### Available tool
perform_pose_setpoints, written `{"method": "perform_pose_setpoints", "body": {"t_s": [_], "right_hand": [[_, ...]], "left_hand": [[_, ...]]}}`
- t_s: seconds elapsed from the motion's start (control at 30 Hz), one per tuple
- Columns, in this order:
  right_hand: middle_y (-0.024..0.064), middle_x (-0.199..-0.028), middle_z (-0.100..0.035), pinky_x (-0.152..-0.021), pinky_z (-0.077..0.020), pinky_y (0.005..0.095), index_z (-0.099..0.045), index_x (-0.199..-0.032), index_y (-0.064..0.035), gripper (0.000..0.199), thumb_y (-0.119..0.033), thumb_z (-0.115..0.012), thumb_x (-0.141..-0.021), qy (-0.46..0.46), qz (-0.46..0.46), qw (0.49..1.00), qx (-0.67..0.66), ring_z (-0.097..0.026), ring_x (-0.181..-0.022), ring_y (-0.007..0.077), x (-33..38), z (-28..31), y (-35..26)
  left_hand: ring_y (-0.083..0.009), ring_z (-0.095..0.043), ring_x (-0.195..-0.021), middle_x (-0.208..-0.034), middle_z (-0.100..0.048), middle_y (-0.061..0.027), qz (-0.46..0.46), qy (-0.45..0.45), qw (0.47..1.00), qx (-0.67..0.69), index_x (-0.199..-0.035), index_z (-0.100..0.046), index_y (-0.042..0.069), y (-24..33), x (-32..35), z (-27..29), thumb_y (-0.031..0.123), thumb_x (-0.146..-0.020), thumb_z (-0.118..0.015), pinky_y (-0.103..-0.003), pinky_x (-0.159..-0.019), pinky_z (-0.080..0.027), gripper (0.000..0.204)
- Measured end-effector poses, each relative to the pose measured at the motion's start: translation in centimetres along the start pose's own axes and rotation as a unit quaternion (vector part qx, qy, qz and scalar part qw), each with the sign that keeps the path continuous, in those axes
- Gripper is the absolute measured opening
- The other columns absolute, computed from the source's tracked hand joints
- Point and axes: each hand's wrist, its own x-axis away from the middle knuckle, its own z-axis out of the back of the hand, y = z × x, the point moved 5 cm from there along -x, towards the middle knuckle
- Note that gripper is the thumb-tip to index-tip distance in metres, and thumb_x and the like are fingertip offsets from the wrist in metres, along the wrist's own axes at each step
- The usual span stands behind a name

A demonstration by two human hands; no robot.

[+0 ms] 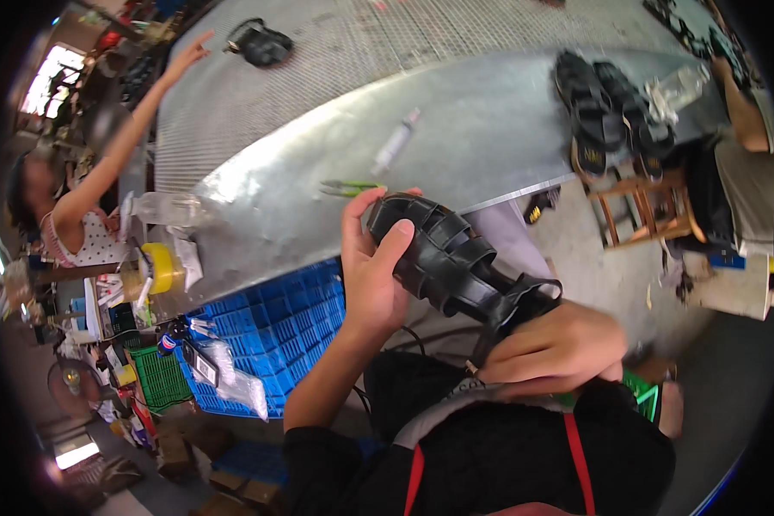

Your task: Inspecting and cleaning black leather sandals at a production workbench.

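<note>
A black woven-strap sandal (pixel 434 245) is held up in front of my chest, its toe pointing up and to the left. My left hand (pixel 374 275) grips the toe end, thumb over the straps and fingers behind. At the heel end, my right hand (pixel 555 348) is closed around the back of the sandal by its ankle strap; that hand hides part of the strap. Just beyond the toe, green-handled snips (pixel 348 187) lie on the metal table (pixel 292 181). Farther off rests a slim whitish tube (pixel 396 144).
Blue crates (pixel 275 331) stand below the table's left edge, carrying a plastic bag (pixel 241 383). A yellow tape roll (pixel 159 268) sits left. Black sandals (pixel 583 112) lie at right, above a wooden stool (pixel 645 213). A co-worker (pixel 82 206) reaches toward another sandal (pixel 260 43).
</note>
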Motion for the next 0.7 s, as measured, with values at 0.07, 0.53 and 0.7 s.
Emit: {"method": "perform_pose_setpoints", "body": {"t_s": [0.07,0.53,0.7], "right_hand": [[0.0013,-0.081,-0.065,-0.043,-0.0434,0.0259,-0.067,-0.1,-0.0061,0.018,-0.018,-0.071,-0.088,-0.055,0.099,0.928,-0.355,-0.059,-0.059,0.0122,3.7,1.4,1.0],[-0.0035,-0.072,-0.057,-0.053,-0.0357,0.0219,-0.064,-0.09,-0.0029,0.027,-0.029,-0.064,-0.098,0.14,-0.515,0.765,-0.361,-0.049,-0.064,0.0012,5.8,-7.4,12.1],[-0.0044,-0.078,-0.06,-0.061,-0.0426,0.0208,-0.065,-0.091,-0.0018,0.025,-0.025,-0.062,-0.099,0.222,-0.535,0.658,-0.481,-0.053,-0.069,0.0019,6.1,-8.6,13.0]], "left_hand": [[-0.0244,-0.062,-0.111,-0.122,-0.061,-0.0163,0.037,-0.03,0.999,0.011,-0.131,-0.041,0.006,-1.8,0.6,-0.6,-0.001,-0.089,-0.064,-0.04,-0.096,-0.052,0.049],[-0.0139,-0.062,-0.097,-0.109,-0.063,-0.0062,0.212,-0.06,0.972,-0.081,-0.119,-0.055,0.004,-11.5,0.3,2.7,0.025,-0.098,-0.057,-0.029,-0.089,-0.049,0.03],[-0.0109,-0.06,-0.096,-0.108,-0.063,-0.0039,0.233,-0.055,0.965,-0.105,-0.125,-0.055,0.004,-12.4,0.3,3.0,0.035,-0.103,-0.051,-0.027,-0.086,-0.048,0.038]]}}
